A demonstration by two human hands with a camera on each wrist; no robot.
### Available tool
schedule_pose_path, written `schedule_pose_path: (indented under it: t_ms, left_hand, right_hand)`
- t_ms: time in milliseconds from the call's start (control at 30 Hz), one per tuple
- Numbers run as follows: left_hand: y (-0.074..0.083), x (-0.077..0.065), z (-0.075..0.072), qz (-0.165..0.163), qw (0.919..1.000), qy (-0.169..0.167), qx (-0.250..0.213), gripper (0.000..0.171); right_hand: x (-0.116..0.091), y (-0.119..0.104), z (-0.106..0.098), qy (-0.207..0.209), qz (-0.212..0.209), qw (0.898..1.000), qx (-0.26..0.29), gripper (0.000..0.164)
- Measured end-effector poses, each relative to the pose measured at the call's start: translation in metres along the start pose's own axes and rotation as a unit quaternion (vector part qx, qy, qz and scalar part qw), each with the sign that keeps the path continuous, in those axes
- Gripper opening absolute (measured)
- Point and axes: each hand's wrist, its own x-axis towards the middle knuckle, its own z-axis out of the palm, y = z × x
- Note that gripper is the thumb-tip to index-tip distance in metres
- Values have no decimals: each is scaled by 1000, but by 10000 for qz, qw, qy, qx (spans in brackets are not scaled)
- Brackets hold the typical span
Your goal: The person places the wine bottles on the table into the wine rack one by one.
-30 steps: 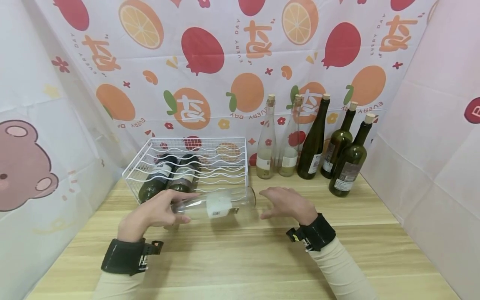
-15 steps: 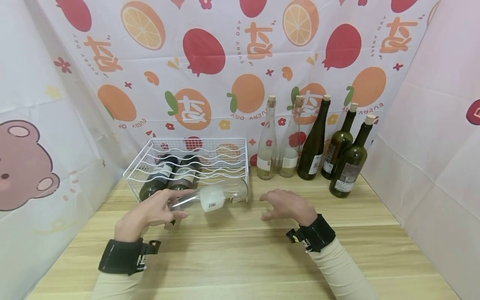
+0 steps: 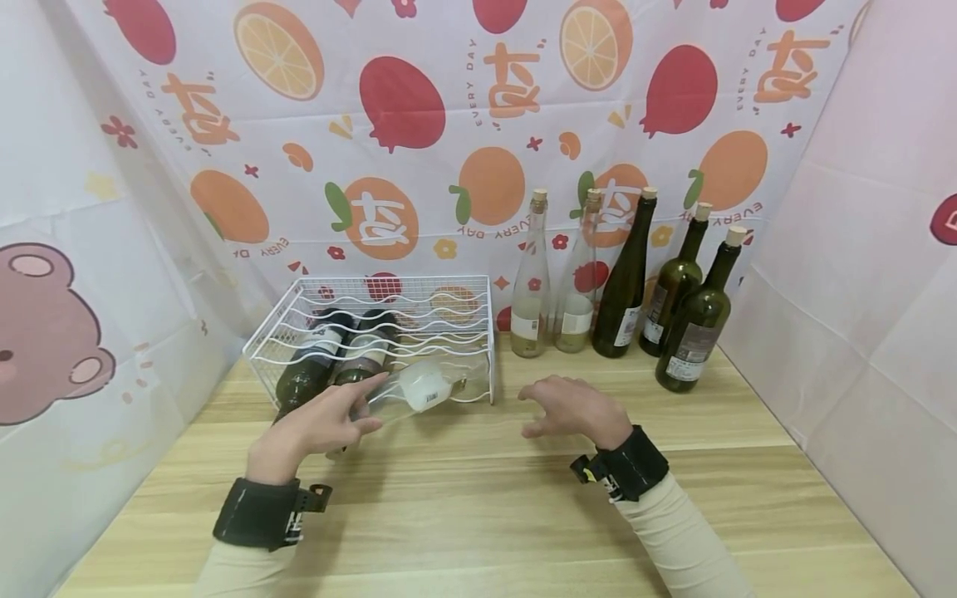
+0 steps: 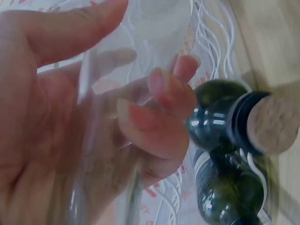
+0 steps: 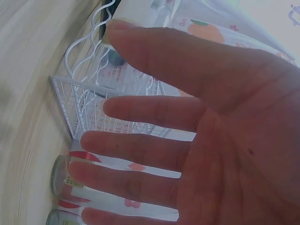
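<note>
My left hand [image 3: 317, 423] grips a clear glass wine bottle [image 3: 424, 387] with a white label. In the left wrist view its thumb and curled fingers wrap the clear glass [image 4: 108, 154]. The bottle slants at the front of a white wire bottle rack [image 3: 491, 332], base pointing back and right, overlapping the rack's wavy wires. Two dark green bottles [image 3: 310, 361] lie in the rack to its left; one cork [image 4: 274, 123] shows just past my left fingers. Above the table right of the rack, my right hand [image 3: 574, 411] holds nothing, fingers loosely extended.
Behind my right hand stand two clear corked bottles [image 3: 529, 291] and several dark green corked bottles [image 3: 624, 291], in a row along the printed back cloth [image 3: 299, 208]. Cloth walls also close off both sides of the wooden table [image 3: 478, 515].
The clear bottle has swung from nearly crosswise in front of the rack to a slant, its base shifting back and left over the wires. My right hand has stayed put.
</note>
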Motion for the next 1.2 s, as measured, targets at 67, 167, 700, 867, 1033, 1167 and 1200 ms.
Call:
schedule_pose_path:
  t_ms: [67, 167, 700, 867, 1033, 1167, 1200]
  left_hand:
    - [2, 2, 3, 14, 10000, 18, 85, 74]
    - [3, 5, 8, 30, 9994, 80, 322, 74]
    - [2, 13, 25, 508, 9926, 539, 959, 70]
    - [2, 18, 35, 483, 9882, 865, 1169, 69]
    - [3, 23, 44, 510, 9834, 1171, 1288, 69]
    - [5, 26, 48, 423, 9808, 1384, 1310, 67]
    - [6, 26, 49, 356, 9807, 1411, 1306, 66]
  right_hand:
    - [0, 0, 0, -25, 9, 10000, 29, 56]
    - [0, 0, 0, -56, 22, 10000, 66, 56]
    - [-2, 0, -1, -78, 13, 10000, 45, 55]
    - [-1, 0, 0, -138, 60, 9998, 86, 54]
    - [1, 0, 1, -179, 85, 9997, 145, 54]
    - [1, 0, 1, -162, 51, 9998, 124, 54]
    - [1, 0, 1, -157, 39, 9998, 120, 54]
